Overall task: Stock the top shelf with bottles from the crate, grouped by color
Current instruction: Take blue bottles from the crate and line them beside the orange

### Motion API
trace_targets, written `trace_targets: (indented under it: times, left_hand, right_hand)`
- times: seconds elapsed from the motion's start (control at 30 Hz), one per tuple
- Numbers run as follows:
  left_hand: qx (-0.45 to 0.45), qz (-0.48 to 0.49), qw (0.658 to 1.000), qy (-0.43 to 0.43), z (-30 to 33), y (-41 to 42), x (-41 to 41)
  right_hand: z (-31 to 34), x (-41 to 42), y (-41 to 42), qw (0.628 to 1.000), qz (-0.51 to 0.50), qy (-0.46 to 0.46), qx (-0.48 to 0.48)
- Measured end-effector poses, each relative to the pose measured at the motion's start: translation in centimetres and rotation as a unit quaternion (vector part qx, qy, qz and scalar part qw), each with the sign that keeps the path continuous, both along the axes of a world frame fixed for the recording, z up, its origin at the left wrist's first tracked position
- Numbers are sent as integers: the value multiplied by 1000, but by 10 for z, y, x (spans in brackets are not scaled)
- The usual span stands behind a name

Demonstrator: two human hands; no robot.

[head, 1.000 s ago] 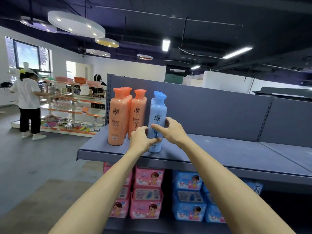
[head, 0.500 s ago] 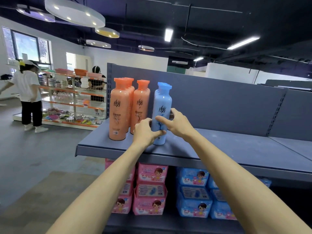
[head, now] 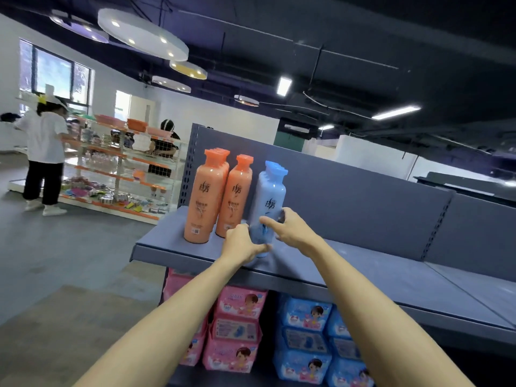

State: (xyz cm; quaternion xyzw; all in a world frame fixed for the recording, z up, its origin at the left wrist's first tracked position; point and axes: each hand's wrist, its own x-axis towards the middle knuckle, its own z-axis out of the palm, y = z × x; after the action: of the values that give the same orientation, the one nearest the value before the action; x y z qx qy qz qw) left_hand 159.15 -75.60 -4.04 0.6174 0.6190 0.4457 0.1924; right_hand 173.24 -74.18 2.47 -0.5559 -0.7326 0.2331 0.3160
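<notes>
Dark ceiling (head: pixel 363 29) with round lamps (head: pixel 142 34), white walls (head: pixel 212 110), grey floor (head: pixel 69 247), window (head: pixel 53 74) at left

Both bare arms reach forward and up, nearly straight, converging ahead. The left hand (head: pixel 242 243) curls its fingers inward, thumb stretched to the right. The right hand (head: pixel 289 229) comes in from the other side, thumb pointing left, fingers wrapped round the far side.

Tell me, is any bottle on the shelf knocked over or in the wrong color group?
No, nothing stands out. The orange bottles stand upright together on the top shelf, and the blue bottles stand upright beside them, with the left hand and right hand gripping the front one.
</notes>
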Motion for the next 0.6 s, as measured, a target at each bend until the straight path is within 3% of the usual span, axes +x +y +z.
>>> trace_targets:
  times: [0.27, 0.4, 0.6]
  left_hand:
    - [103, 69, 991, 57, 1, -48, 4]
    - [180, 35, 976, 115, 5, -65, 28]
    - [240, 6, 970, -25, -19, -94, 100]
  right_hand:
    - [12, 25, -46, 996, -28, -77, 15]
    - [15, 48, -62, 992, -16, -120, 47]
    - [-4, 107, -94, 971, 12, -206, 119]
